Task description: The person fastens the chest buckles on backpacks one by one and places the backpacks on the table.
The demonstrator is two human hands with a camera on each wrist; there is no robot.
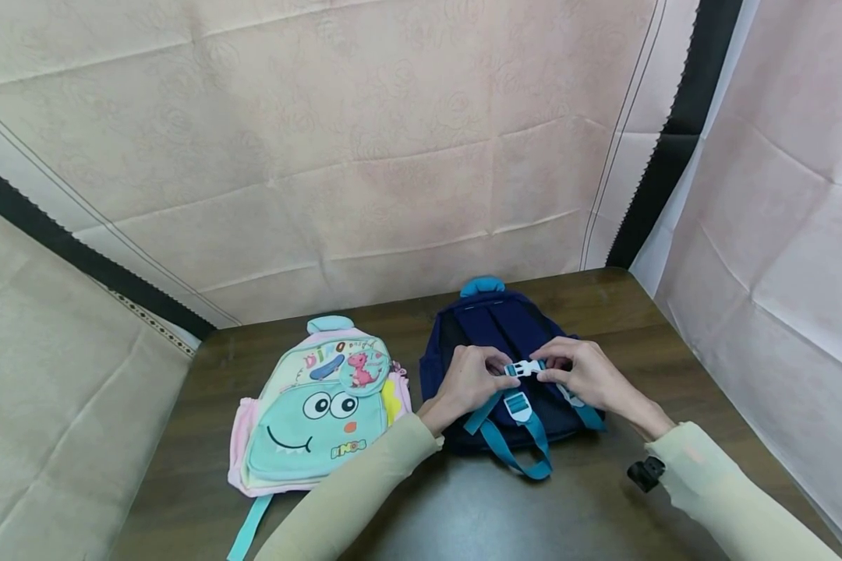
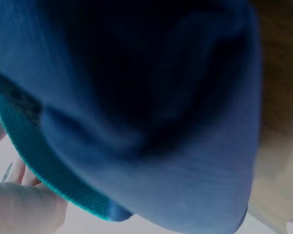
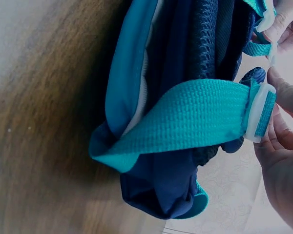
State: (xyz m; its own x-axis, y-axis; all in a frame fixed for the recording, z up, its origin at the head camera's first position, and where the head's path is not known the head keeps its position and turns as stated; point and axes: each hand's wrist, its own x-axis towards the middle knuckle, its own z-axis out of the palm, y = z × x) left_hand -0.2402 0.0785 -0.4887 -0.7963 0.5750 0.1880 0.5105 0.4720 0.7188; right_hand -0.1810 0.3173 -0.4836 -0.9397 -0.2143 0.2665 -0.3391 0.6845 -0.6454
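Observation:
A navy backpack (image 1: 487, 319) lies on the table with its shoulder-strap side up. Above its middle is a white side-release buckle (image 1: 524, 368) on teal webbing. My left hand (image 1: 472, 379) pinches the buckle's left end between thumb and fingers, and my right hand (image 1: 582, 370) pinches the right end. The two halves meet, but I cannot tell whether they are fully locked. Teal straps (image 1: 494, 440) with a white adjuster (image 1: 517, 406) hang below the hands. In the left wrist view, navy fabric (image 2: 205, 180) hides most of the work. A teal strap (image 3: 200, 114) crosses the right wrist view.
To the left lies a mint and pink children's backpack (image 1: 316, 428) with a cartoon face, its teal strap (image 1: 251, 526) trailing toward the front. Both rest on a dark wooden table (image 1: 182, 467). Pale fabric walls (image 1: 393, 156) stand behind and at both sides.

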